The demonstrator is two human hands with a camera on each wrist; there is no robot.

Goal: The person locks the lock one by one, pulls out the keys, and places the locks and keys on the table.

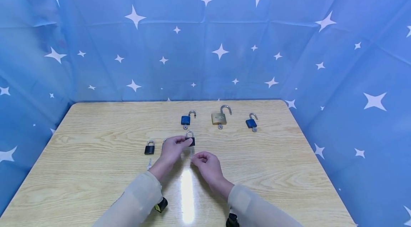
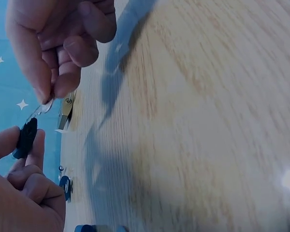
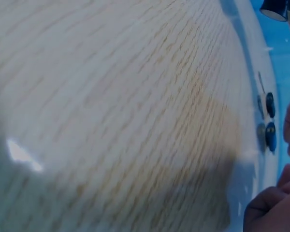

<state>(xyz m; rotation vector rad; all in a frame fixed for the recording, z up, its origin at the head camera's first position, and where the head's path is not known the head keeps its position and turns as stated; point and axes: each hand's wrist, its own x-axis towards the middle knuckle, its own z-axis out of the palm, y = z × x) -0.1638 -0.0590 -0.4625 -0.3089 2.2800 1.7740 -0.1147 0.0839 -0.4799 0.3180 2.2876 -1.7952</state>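
In the head view my left hand (image 1: 172,149) pinches a small black padlock (image 1: 192,142) between thumb and fingers. Its silver shackle points away from me and is closed. Nearer to me, my right hand (image 1: 208,168) pinches the head of a small key (image 1: 192,152). The left wrist view shows the key (image 2: 44,107) pointing at the underside of the padlock (image 2: 26,138), its blade right at the lock body. Whether the blade is inside, I cannot tell. The right wrist view catches only part of my right hand (image 3: 273,208) at its edge.
Left of my hands lies a closed black padlock (image 1: 149,149), with a key (image 1: 149,163) nearer me. Another shackle (image 1: 165,141) shows partly behind my left hand. Farther back lie a blue padlock (image 1: 185,120), a brass padlock (image 1: 219,118) and another blue padlock (image 1: 251,123), shackles open, keys inserted.
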